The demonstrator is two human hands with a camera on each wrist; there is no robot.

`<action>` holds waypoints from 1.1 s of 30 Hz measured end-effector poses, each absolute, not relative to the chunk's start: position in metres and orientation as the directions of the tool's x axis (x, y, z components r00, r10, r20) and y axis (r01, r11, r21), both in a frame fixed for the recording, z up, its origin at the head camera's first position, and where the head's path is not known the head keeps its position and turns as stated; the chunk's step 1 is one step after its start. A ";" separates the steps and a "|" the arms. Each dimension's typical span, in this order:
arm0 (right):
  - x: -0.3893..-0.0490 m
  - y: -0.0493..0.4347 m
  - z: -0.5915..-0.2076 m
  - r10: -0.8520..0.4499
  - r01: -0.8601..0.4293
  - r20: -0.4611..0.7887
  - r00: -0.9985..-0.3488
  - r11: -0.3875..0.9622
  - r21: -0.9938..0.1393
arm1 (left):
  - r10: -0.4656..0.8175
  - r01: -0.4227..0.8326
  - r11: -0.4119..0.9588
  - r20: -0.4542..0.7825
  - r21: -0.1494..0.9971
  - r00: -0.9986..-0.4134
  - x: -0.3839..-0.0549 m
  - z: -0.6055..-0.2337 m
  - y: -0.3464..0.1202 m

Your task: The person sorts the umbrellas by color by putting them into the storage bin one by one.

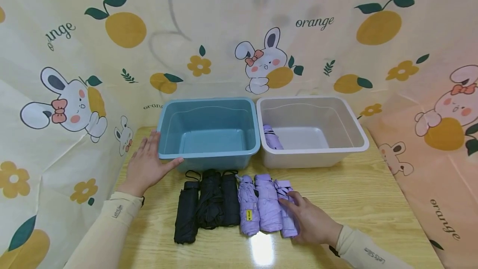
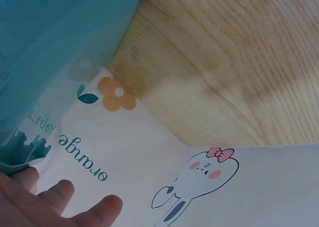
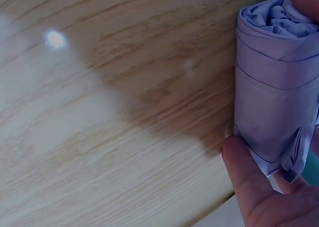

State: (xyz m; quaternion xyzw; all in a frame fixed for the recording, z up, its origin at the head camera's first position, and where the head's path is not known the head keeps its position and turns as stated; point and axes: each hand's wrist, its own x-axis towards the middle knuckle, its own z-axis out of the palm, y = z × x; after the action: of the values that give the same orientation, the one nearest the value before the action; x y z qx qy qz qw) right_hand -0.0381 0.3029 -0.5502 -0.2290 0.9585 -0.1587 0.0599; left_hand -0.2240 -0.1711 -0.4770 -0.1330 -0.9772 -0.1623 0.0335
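Note:
My right hand (image 1: pixel 313 220) grips the rightmost lilac folding umbrella (image 1: pixel 287 215), fingers and thumb around its sides. In the right wrist view this rolled umbrella (image 3: pixel 276 87) shows its gathered fabric end. Beside it lie two more lilac umbrellas, a middle one (image 1: pixel 268 204) and one with a yellow tag (image 1: pixel 248 206). Three black folded umbrellas (image 1: pixel 186 213) continue the row leftward. At the near left corner of the blue bin (image 1: pixel 209 153), my left hand (image 1: pixel 147 165) rests with fingers extended and thumb spread; its fingertips (image 2: pixel 107 209) show in the left wrist view.
A whitish bin (image 1: pixel 313 152) stands right of the blue one, with a lilac umbrella (image 1: pixel 272 138) inside at its left. Both bins sit at the back of the wooden table (image 1: pixel 373 202). Printed cloth (image 1: pixel 224 20) with rabbits and oranges hangs behind and at both sides.

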 end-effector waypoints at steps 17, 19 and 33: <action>-0.039 0.306 -0.548 -0.450 -0.410 -0.056 -0.891 0.853 -0.322 | 0.249 0.277 0.910 0.127 0.308 -0.960 -0.225 -0.479 -0.171; -0.040 0.304 -0.548 -0.455 -0.418 -0.050 -0.889 0.852 -0.314 | 0.252 0.281 0.908 0.130 0.311 -0.959 -0.225 -0.479 -0.171; -0.041 0.301 -0.545 -0.455 -0.418 -0.039 -0.890 0.847 -0.328 | 0.249 0.274 0.902 0.116 0.334 -0.962 -0.225 -0.475 -0.171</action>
State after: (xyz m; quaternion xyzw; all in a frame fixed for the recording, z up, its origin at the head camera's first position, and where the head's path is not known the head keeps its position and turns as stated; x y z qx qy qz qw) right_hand -0.0413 0.3008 -0.5446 -0.2274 0.9592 -0.1575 0.0578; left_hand -0.2247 -0.1710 -0.4751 -0.1342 -0.9746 -0.1760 0.0350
